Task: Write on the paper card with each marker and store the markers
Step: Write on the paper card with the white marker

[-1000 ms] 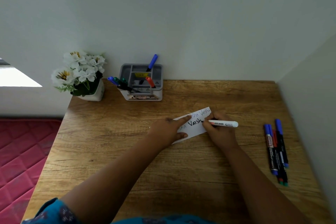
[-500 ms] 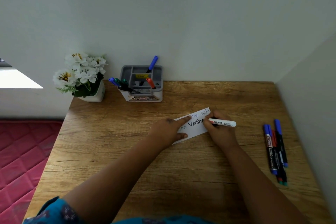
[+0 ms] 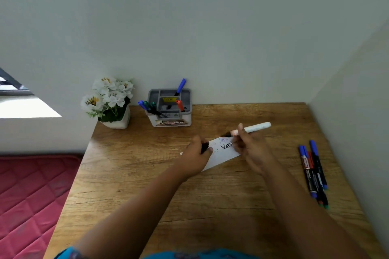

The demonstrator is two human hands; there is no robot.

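White marker point(image 3: 251, 128) pinched in my right hand point(image 3: 250, 149), tip bare above the paper card point(image 3: 223, 156) on the table point(image 3: 130, 174) — left hand point(image 3: 194, 156) grips its black cap point(image 3: 204, 147) — a misaligned capping could smear ink on my fingers.

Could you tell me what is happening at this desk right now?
A person is at a wooden desk with a paper card that already carries writing. The right hand holds a white marker with its tip off the card, and the left hand grips a black cap. Several markers stand in the gray organizer; others lie at the right.
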